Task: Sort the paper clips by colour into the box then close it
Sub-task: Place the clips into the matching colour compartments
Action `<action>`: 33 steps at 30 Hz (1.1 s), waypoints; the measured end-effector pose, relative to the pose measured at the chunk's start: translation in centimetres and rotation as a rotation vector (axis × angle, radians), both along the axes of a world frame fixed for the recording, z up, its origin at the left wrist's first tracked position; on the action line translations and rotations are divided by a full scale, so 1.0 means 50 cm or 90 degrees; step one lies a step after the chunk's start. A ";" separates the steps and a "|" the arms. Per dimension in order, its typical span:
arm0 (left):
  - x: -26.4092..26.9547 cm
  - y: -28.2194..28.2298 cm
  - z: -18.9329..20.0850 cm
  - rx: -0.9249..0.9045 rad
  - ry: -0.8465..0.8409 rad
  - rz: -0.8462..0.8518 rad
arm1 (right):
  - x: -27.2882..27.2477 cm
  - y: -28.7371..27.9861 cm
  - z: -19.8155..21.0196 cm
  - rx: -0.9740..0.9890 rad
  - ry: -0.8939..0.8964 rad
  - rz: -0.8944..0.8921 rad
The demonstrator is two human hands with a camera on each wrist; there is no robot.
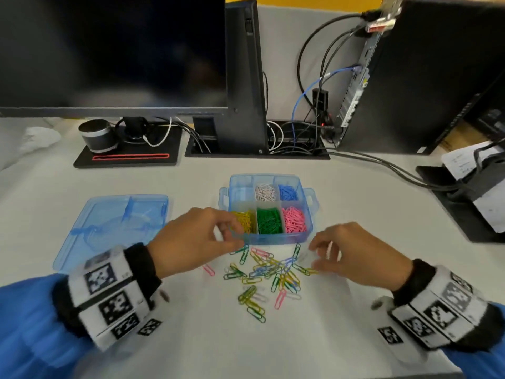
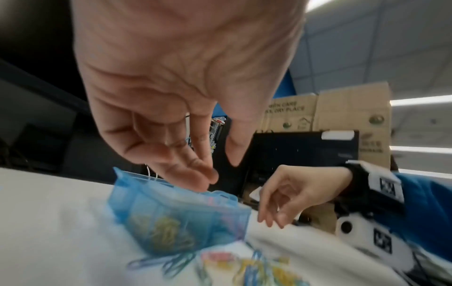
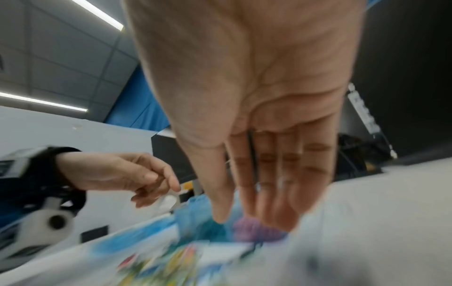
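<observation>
The blue box (image 1: 269,236) is sitting open on the white table (image 1: 355,337), its compartments holding white, blue, yellow, green and pink clips, and its lid (image 1: 114,228) is lying flat on the table well to the left of it. The loose paper clips (image 1: 270,274) are lying in a mixed heap just in front of the box, between the two hands. The left hand (image 1: 196,239) is hovering over the box's front left corner, above the yellow compartment, with its fingers loosely curled and thumb and forefinger drawn near each other; whether a clip is pinched there cannot be told. The right hand (image 1: 352,253) is hanging over the right edge of the heap, fingers drooping down toward the clips; the right wrist view is showing the fingers nearly straight and together, though blurred, with nothing plainly held. A dark monitor (image 1: 109,50) is standing behind.
</observation>
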State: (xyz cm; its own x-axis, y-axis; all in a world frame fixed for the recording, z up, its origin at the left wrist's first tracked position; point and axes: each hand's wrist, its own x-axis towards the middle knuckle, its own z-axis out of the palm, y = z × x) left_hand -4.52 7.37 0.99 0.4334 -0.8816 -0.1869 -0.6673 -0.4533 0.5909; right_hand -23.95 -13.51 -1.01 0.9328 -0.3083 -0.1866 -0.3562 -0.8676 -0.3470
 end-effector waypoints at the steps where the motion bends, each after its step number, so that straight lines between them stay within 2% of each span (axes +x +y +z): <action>1: -0.005 0.012 -0.004 0.052 -0.041 -0.014 | -0.008 0.009 -0.010 0.006 0.043 -0.012; 3: -0.018 0.028 -0.011 0.143 -0.110 -0.047 | -0.014 0.028 -0.025 0.016 0.089 -0.028; 6: -0.042 0.031 -0.031 0.224 -0.174 -0.075 | -0.006 0.056 -0.035 0.028 0.093 -0.036; 9: -0.070 0.016 -0.049 0.236 -0.203 -0.117 | 0.011 0.078 -0.038 0.034 0.055 -0.008; 12: -0.084 -0.006 -0.062 0.207 -0.185 -0.127 | 0.032 0.093 -0.041 0.014 0.044 0.024; 19: -0.071 -0.054 -0.081 0.021 -0.046 -0.045 | 0.080 0.123 -0.041 0.029 -0.034 0.109; 23: -0.063 -0.055 -0.077 -0.054 0.065 0.000 | 0.090 0.121 -0.037 -0.005 -0.054 0.127; 28: -0.046 -0.037 -0.069 -0.106 0.144 0.072 | 0.090 0.098 -0.037 0.003 -0.086 0.084; 33: -0.047 -0.032 -0.044 -0.110 0.350 0.162 | 0.078 0.080 -0.022 0.125 -0.111 0.011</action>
State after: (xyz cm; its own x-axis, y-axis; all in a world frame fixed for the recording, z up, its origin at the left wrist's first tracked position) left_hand -6.84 5.76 -1.23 0.5145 -0.8010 -0.3059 -0.1296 -0.4253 0.8957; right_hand -20.07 -9.53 -2.13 0.9609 -0.2656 -0.0778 -0.2622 -0.7835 -0.5634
